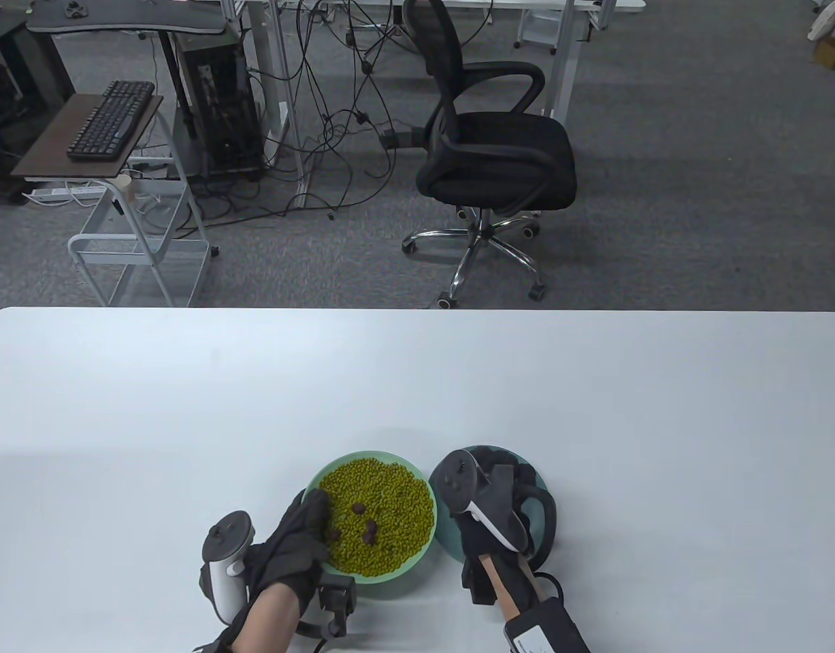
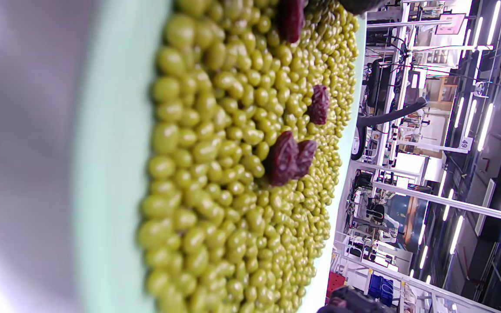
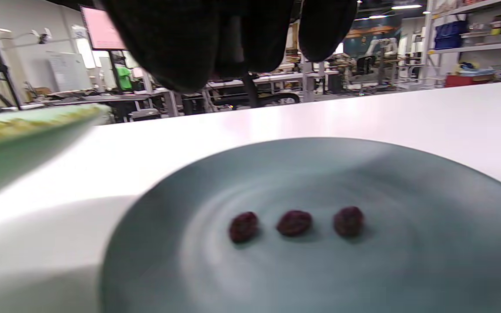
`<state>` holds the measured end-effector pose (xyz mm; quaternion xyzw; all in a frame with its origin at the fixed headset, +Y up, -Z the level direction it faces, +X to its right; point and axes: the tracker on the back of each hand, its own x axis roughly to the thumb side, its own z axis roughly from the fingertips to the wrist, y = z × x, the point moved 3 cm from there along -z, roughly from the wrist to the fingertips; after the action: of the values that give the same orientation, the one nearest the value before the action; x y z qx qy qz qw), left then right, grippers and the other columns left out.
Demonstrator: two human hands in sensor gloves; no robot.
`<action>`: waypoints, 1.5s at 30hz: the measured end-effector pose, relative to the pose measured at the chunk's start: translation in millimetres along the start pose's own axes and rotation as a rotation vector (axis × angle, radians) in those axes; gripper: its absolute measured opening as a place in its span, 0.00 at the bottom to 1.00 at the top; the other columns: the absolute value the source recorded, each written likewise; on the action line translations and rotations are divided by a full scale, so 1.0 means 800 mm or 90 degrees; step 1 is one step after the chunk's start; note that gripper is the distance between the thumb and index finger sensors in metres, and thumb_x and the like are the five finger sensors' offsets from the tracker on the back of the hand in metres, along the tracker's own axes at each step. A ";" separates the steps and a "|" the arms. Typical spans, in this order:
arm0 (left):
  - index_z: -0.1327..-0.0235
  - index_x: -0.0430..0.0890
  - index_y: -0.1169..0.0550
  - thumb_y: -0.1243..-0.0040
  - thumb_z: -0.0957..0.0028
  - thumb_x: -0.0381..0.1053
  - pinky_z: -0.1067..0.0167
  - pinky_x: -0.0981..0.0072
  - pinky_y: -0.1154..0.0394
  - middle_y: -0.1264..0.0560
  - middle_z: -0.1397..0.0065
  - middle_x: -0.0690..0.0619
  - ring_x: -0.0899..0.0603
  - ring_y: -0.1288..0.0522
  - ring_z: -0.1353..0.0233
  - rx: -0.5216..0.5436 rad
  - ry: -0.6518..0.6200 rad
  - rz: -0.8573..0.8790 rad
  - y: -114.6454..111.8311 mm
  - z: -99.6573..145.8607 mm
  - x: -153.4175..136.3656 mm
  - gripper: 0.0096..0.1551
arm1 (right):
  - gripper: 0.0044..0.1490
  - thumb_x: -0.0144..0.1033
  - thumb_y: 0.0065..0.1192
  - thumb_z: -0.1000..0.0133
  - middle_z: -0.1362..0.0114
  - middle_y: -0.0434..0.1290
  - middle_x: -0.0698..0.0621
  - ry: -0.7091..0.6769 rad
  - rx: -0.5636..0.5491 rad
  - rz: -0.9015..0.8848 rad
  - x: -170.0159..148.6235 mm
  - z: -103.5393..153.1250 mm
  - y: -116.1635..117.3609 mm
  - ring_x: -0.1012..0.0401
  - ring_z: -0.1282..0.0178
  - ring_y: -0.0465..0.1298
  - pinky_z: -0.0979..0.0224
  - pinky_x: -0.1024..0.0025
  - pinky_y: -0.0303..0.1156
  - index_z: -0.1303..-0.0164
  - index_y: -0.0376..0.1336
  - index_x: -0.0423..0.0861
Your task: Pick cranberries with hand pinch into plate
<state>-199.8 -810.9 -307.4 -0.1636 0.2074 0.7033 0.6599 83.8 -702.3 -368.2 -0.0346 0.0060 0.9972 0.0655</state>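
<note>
a pale green bowl [image 1: 417, 469] heaped with green beans [image 1: 390, 507] sits near the front edge of the white table [image 1: 417, 381], and everything else is placed against it. a few dark red cranberries [image 1: 368, 532] lie on top of the beans, one near the middle of the bowl and the others closer to its near-left side. in the left wrist view the same cranberries [image 2: 292, 158] show as wrinkled dark pieces resting on the bean heap, two of them touching each other.

the left hand [image 1: 298, 544] reaches into the bowl from its near-left rim, gloved fingers [image 1: 315, 507] lying over the beans with the tips next to the nearest cranberry. whether those fingers pinch a berry or only rest there, i cannot tell; the wrist view catches just a dark fingertip at its top edge.

just beside the bowl on its right, almost touching it, is a grey-blue plate [image 1: 541, 483]. the right hand [image 1: 499, 507] hovers over that plate, covering most of it from above. in the right wrist view three cranberries [image 3: 294, 222] lie in a row on the plate [image 3: 429, 243], apart from one another, and the gloved fingers [image 3: 176, 48] hang above them holding nothing visible, bunched close together but too cropped to say more.

beyond the table, on the far side from the bowl, stands a black office chair [image 1: 495, 149].
</note>
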 end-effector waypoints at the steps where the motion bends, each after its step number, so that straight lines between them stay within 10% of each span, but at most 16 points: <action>1: 0.13 0.51 0.42 0.56 0.17 0.62 0.42 0.60 0.14 0.21 0.31 0.45 0.44 0.12 0.38 0.000 0.000 0.000 0.000 0.000 0.000 0.27 | 0.32 0.38 0.70 0.39 0.14 0.63 0.40 0.010 0.001 0.003 -0.005 -0.002 0.003 0.36 0.16 0.62 0.23 0.28 0.48 0.27 0.65 0.39; 45: 0.13 0.51 0.41 0.56 0.17 0.62 0.42 0.60 0.14 0.21 0.31 0.45 0.44 0.12 0.38 0.001 0.002 -0.002 -0.001 0.001 0.000 0.27 | 0.35 0.39 0.65 0.35 0.12 0.60 0.34 0.121 0.032 -0.013 -0.064 -0.021 0.034 0.33 0.16 0.60 0.23 0.27 0.46 0.21 0.61 0.36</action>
<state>-199.3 -810.4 -306.9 -0.1644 0.2090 0.7016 0.6611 132.1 -736.2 -381.3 -0.1278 0.0366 0.9882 0.0755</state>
